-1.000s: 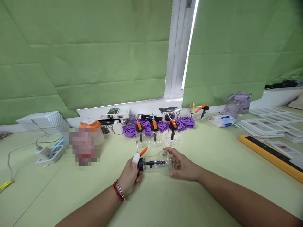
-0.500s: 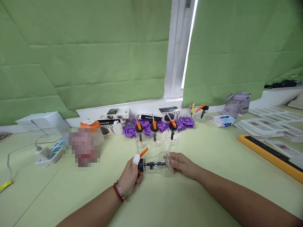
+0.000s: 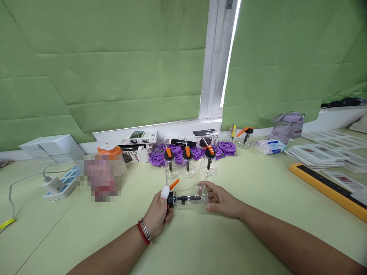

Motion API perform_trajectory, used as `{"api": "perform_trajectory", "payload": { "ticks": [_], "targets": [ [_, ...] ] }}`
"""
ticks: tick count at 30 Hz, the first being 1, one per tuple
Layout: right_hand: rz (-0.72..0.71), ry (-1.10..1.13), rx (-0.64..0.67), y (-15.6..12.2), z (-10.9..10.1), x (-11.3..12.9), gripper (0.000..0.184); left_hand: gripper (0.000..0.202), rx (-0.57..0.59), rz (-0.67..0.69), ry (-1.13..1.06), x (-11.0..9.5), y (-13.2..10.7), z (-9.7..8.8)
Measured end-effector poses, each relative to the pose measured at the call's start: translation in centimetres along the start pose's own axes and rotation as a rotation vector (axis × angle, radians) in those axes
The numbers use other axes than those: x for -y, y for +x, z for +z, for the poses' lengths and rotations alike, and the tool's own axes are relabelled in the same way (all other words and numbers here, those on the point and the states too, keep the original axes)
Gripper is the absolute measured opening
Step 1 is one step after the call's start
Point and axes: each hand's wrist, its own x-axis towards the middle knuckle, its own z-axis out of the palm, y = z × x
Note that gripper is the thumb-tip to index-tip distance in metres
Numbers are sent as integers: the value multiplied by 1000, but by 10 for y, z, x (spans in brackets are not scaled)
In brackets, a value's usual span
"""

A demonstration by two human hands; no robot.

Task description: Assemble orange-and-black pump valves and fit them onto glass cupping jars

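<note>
A clear bottle (image 3: 189, 201) with a black cap, an orange lever and a thin metal spout lies sideways above the table, its base to the right. Inside it runs a black tube. My left hand (image 3: 157, 212) is closed round the black cap; the thumb wears a white covering. At the other end, my right hand (image 3: 223, 200) cups the wide base, fingers over its far edge and thumb on the near side. Behind stand three similar bottles upright: a left one (image 3: 171, 168), a middle one (image 3: 187, 168) and a right one (image 3: 208, 167).
Purple plastic parts (image 3: 157, 159) and printed boxes (image 3: 136, 154) lie along the back. To the left is a power strip (image 3: 61, 187) with a cable. A yellow-orange bar (image 3: 327, 191) and stacked white frames (image 3: 318, 154) lie to the right, near a lilac-lidded jug (image 3: 286, 128).
My right hand has shifted its grip on the bottle's base, the fingers spreading over the far edge and the thumb dropping lower. The left hand and bottle stay nearly in place.
</note>
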Motion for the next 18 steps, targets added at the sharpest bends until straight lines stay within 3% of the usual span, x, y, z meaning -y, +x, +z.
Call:
{"api": "perform_trajectory", "payload": {
  "ticks": [8,14,18],
  "targets": [
    [-22,-48,23,2,-1,5,44,53,-1,31,63,-1,-2,1],
    [-78,-230,25,2,-3,12,36,53,-25,18,74,-6,-8,6],
    [-63,-207,29,2,-2,15,35,51,-36,10,78,-6,-10,6]
  ]
}}
